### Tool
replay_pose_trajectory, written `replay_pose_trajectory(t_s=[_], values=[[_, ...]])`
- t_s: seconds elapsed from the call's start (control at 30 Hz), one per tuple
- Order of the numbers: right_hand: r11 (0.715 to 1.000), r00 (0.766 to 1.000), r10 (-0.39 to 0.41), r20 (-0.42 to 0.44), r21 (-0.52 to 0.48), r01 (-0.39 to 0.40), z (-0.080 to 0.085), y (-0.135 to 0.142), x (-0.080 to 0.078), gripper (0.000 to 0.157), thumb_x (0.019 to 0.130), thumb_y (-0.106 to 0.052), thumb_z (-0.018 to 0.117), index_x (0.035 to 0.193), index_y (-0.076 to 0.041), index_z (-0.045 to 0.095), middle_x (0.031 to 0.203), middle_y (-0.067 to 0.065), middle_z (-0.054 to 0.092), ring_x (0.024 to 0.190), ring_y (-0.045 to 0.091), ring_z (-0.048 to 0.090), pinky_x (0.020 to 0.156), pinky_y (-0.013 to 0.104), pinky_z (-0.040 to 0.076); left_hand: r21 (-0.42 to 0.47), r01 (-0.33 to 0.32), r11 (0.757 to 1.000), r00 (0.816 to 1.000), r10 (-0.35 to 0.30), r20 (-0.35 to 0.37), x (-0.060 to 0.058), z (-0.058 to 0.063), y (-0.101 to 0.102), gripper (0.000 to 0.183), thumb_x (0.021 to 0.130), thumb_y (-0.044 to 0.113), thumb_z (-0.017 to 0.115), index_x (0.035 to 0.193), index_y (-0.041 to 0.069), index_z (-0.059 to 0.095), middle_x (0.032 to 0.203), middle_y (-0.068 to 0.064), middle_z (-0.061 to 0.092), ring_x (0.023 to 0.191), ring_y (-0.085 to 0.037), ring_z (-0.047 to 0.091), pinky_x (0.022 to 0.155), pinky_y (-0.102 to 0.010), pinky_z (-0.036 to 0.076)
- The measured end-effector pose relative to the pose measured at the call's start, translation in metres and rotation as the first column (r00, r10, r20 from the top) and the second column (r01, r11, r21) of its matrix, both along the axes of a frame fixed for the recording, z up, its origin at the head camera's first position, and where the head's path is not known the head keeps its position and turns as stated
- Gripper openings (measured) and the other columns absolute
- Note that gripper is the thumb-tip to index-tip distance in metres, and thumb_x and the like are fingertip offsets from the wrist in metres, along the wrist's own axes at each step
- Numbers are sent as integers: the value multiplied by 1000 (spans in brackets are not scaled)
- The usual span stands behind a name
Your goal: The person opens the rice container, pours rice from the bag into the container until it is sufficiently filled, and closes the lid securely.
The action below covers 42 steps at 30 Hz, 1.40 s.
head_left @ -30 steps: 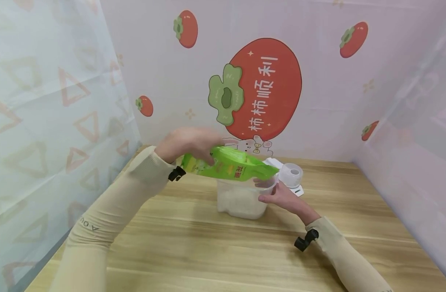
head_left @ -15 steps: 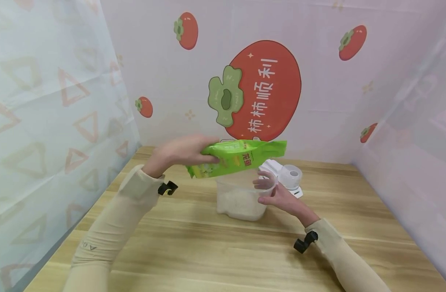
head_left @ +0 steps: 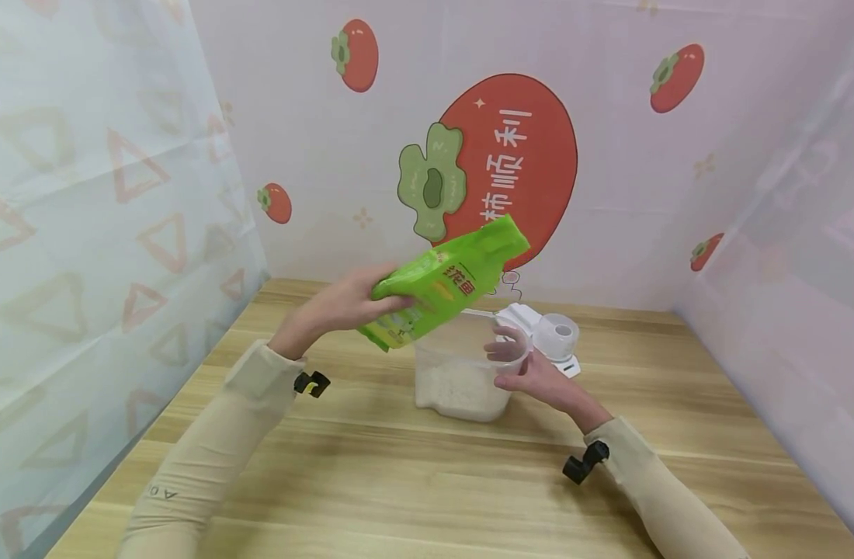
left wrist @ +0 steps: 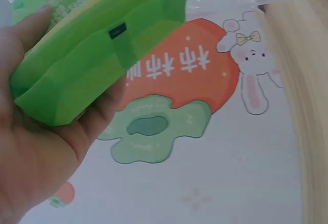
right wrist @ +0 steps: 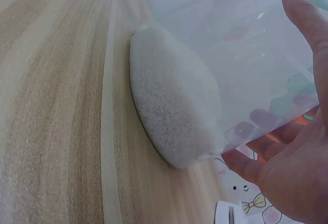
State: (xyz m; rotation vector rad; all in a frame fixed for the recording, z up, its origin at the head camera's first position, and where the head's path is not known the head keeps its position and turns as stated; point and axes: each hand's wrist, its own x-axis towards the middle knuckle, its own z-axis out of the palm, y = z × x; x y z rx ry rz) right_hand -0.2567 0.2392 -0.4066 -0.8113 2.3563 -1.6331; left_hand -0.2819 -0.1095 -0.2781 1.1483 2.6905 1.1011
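Aslant, green bag, between left fingers and thumb

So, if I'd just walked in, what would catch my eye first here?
Probably the bright green rice bag, tilted in the left hand. Behind it, a huge red persimmon is printed on the back wall. Lower down, the right hand holds a translucent tub with white rice in its bottom.

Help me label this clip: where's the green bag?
In the head view, the green bag is central, gripped by the left hand, above and slightly left of the clear container.
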Motion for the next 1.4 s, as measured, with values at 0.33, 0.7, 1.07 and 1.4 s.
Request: replay_pose_trajectory(t_s=[0.33, 0.7, 1.07, 1.4], values=[[1000, 1000, -16, -9, 24, 16, -1, 1, -1, 76, 86, -10, 70, 148, -13, 25, 143, 24, 49, 133, 43, 47, 101, 49, 49, 91, -78, 993, 993, 70, 91, -4, -19, -13, 35, 98, 48, 54, 122, 24, 57, 100, -5, 71, 77, -19, 71, 61, -35, 59], [1000, 1000, -2, -15, 21, 2, -3, 1, 0, 76, 85, -12, 72, 146, -18, 27, 143, 26, 48, 133, 43, 48, 101, 50, 49, 140, -176, 974, 977, 156, 143, -9, -40, -22, 47, 102, 52, 39, 117, 14, 62, 83, -9, 72, 65, -21, 70, 56, -39, 57], [999, 1000, -14, -15, 31, 15, -1, 0, 0, 75, 86, -10, 71, 146, -19, 27, 143, 26, 49, 133, 43, 48, 101, 51, 49, 97, -312, 945, 944, 297, 146, -15, -65, -31, 60, 99, 62, 33, 103, 12, 65, 80, -8, 71, 62, -20, 66, 56, -36, 54], [999, 1000, -17, -11, 42, 18, -2, 0, 0, 78, 87, -14, 71, 148, -14, 24, 143, 23, 49, 133, 42, 48, 102, 55, 47, 34, -374, 927, 916, 363, 170, -22, -91, -39, 62, 98, 66, 32, 121, 14, 57, 85, -8, 69, 66, -20, 65, 63, -34, 53]])
